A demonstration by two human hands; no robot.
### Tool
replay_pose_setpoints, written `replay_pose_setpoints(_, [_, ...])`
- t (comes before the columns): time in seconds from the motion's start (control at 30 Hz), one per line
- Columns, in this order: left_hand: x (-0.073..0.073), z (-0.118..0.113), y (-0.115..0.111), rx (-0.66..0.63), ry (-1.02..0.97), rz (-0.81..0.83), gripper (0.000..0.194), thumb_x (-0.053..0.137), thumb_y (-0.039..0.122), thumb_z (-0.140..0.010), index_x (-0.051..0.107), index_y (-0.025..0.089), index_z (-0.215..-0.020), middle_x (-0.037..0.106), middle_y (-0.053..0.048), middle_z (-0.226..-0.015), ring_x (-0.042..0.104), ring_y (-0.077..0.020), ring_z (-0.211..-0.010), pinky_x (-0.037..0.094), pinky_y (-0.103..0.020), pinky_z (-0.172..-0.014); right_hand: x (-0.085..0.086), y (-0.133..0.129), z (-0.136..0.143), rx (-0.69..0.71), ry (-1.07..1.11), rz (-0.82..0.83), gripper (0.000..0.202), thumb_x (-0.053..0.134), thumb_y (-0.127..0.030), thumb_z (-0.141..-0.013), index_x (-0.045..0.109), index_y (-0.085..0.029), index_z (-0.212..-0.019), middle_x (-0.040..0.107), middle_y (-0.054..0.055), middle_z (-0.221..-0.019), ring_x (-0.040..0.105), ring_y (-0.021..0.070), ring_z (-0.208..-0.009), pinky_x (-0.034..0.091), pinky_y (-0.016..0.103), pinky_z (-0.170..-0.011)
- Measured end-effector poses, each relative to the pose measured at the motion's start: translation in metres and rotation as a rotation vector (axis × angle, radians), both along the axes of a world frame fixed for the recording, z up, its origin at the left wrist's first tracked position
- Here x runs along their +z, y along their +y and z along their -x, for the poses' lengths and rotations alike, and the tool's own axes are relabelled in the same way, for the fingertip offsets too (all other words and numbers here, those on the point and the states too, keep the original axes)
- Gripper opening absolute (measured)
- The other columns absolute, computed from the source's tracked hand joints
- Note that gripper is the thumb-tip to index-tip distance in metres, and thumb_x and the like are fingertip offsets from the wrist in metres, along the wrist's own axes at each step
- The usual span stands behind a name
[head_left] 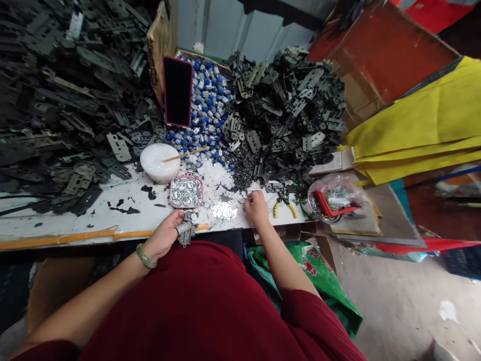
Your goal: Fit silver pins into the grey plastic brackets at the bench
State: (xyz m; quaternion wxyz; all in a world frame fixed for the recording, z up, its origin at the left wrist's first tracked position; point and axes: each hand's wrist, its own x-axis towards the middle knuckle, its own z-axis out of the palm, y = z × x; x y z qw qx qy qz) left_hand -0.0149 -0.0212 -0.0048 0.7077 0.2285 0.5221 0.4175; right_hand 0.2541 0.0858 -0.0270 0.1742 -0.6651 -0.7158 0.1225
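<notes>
The person's left hand [165, 234] is in the lower middle of the frame, its fingers gripping a dark metal assembly [188, 229] at the front edge of the white surface [108, 193]. A green bangle [146, 256] circles that wrist. The right hand [257, 208], a little right of centre, is lowered to the surface beside the shiny pins [224, 211], with its fingers curled in; I can't tell whether they pinch anything.

Just above the assembly is a pink-rimmed tray [187, 191] full of small silvery pieces, and next to it a white bowl [160, 163] with a thin stick [185, 154] across it. White bits [215, 175] are heaped between the tray and a patch of tiny black parts [244, 173]. Behind the bowl, a phone [178, 91] stands against blue-and-white pieces [210, 95]. Dark metal parts [289, 105] pile up at upper centre-right, more at upper left. Yellow-handled pliers [284, 205] lie open, right of the right hand.
</notes>
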Motion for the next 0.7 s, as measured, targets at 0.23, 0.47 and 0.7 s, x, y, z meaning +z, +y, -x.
replay_pose_setpoints(0.23, [0.0,-0.004,0.003,0.042,-0.023,-0.017,0.027,0.072,0.014,-0.055,0.059,0.015,-0.08,0.067,-0.001,-0.071,0.061,-0.0134,-0.063,0.048,-0.023,-0.059,0.01,-0.03,0.091,0.228,0.878,0.214,0.016,0.062,-0.033,-0.072,0.051,-0.021,-0.068,0.059,0.001,-0.073,0.057,0.0158,-0.068,0.049,0.03,-0.064])
replay_pose_setpoints(0.47, [0.002,-0.001,0.003,0.074,-0.058,-0.015,0.028,0.075,0.014,-0.051,0.063,0.015,-0.077,0.069,-0.002,-0.073,0.064,-0.0157,-0.069,0.048,-0.024,-0.063,0.023,-0.047,0.121,0.443,0.788,0.144,0.016,0.06,-0.031,-0.077,0.052,-0.025,-0.064,0.06,0.002,-0.072,0.058,0.018,-0.07,0.051,0.036,-0.068])
replay_pose_setpoints(0.7, [-0.003,0.001,0.004,0.053,-0.135,0.018,0.028,0.077,0.017,-0.052,0.062,0.015,-0.075,0.068,-0.002,-0.067,0.062,-0.0144,-0.062,0.048,-0.025,-0.062,0.025,-0.06,0.116,0.651,0.373,-0.005,0.019,0.048,-0.032,-0.087,0.058,-0.027,-0.072,0.065,0.006,-0.084,0.062,0.0199,-0.082,0.053,0.034,-0.072])
